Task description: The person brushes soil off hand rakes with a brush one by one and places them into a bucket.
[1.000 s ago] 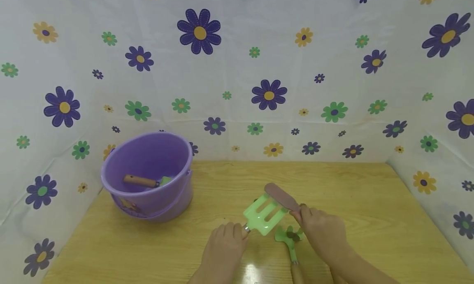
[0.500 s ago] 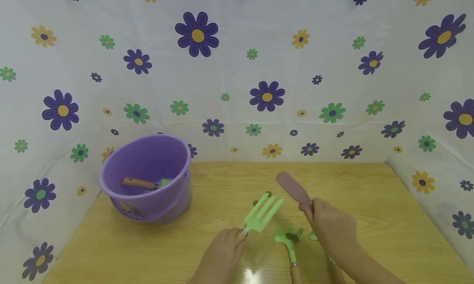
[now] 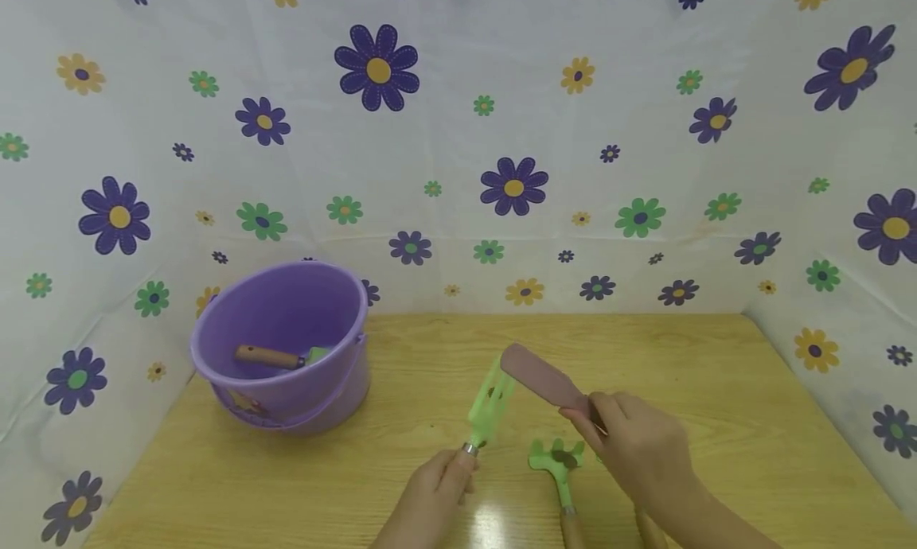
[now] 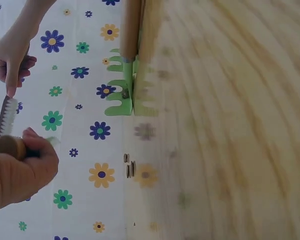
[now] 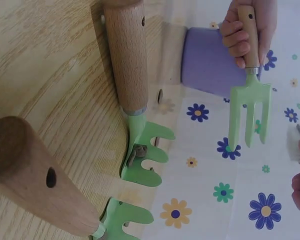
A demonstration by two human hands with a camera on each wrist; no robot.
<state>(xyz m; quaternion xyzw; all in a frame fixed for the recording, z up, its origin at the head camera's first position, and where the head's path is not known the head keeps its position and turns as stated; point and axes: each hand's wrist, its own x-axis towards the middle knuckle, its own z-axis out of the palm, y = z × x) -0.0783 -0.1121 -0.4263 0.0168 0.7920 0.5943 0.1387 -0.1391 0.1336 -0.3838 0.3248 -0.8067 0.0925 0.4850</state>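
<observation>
My left hand (image 3: 433, 493) grips a green garden fork (image 3: 489, 410) by its wooden handle, tines up and turned partly edge-on. In my right hand (image 3: 637, 445) is a brush (image 3: 540, 374) with a flat brownish back; its white bristles (image 4: 9, 115) show in the left wrist view. The brush's tip is at the fork's tines in the head view; I cannot tell whether they touch. Below lies a green hand rake (image 3: 555, 457) with brown bits (image 5: 138, 152) on its head. Beside it, mostly hidden by my right arm, lies another wooden-handled green tool (image 5: 40, 175).
A purple bucket (image 3: 315, 398) stands at the left, with a wooden-handled green tool (image 3: 268, 356) inside. Small brown bits (image 4: 130, 167) lie on the wooden table (image 3: 680, 374). A flower-patterned cloth (image 3: 430, 135) closes off the back and sides.
From over the tines, the brush went up and right, then came back left to the tines. My left hand has turned the fork from face-on to nearly edge-on.
</observation>
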